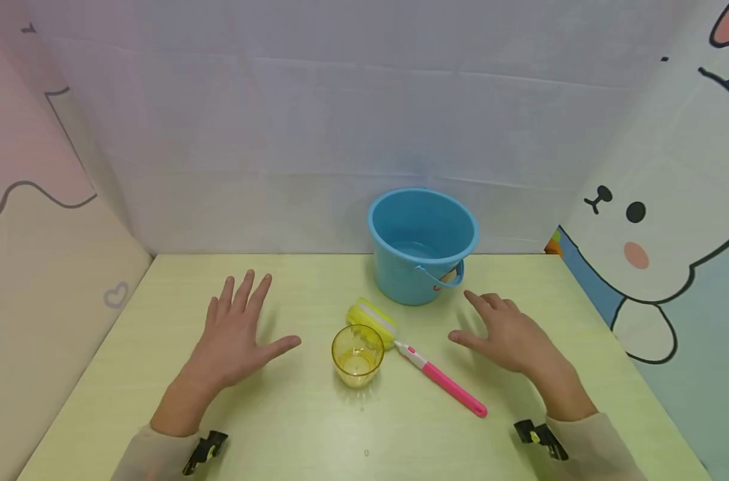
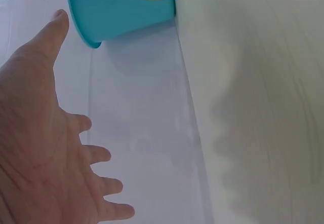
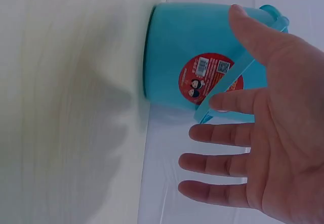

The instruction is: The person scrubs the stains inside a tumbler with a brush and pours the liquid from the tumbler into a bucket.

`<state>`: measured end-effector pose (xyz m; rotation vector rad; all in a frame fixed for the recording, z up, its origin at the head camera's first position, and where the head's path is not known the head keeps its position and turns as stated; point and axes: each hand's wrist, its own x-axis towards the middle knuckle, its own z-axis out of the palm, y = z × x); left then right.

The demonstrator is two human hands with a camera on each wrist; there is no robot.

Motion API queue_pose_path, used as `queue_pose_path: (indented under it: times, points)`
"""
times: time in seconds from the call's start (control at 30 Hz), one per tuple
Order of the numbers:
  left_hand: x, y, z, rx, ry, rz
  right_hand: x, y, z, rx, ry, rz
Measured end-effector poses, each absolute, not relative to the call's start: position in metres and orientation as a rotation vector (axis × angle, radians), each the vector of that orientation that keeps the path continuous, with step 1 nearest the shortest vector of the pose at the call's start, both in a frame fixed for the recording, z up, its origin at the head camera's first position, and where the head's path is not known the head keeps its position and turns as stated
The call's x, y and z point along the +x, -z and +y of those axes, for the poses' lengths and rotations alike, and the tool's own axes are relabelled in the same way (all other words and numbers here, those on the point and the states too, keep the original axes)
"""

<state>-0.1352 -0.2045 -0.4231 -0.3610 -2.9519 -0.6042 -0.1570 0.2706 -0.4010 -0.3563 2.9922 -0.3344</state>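
Nothing gripped, everything close by

At the left, the left hand [image 1: 234,341] is held above the pale worktop [image 1: 304,434], fingers and thumb spread, nothing touched. Between the hands, a see-through amber tumbler [image 1: 357,361], glass or plastic, is stood upright. Just behind it, a brush [image 1: 417,359] with a yellow-and-white sponge head, white neck and slim pink handle is laid aslant, its handle pointed toward the near right; whether it touches the tumbler cannot be told. Farther back, a round blue plastic bucket [image 1: 400,277] is set upright, its bail lowered. At the right, the right hand [image 1: 511,337] is likewise spread and empty.

The brush is probably best gripped by its handle, with the tumbler steadied round its sides. On the bucket's round red sticker [image 3: 205,79], a square code and cartoon faces are printed; the lettering cannot be read.
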Motion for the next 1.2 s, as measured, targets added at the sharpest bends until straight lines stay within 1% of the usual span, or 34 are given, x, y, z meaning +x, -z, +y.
queue_pose_path:
  times: [0.33, 0.57, 0.93, 1.2]
  points:
    - [-0.134, 0.425, -0.186, -0.524, 0.780, -2.932, -0.153, 0.399, 0.251, -0.457, 0.321, 2.902]
    - [-0.128, 0.428, -0.170, -0.622, 0.977, -2.923, -0.149, 0.404, 0.237, -0.541, 0.301, 2.846]
    - [-0.127, 0.437, -0.147, -0.716, 1.163, -2.914, -0.147, 0.417, 0.218, -0.596, 0.322, 2.791]
    - [-0.127, 0.443, -0.128, -0.721, 1.294, -2.930, -0.144, 0.427, 0.208, -0.770, 0.314, 2.781]
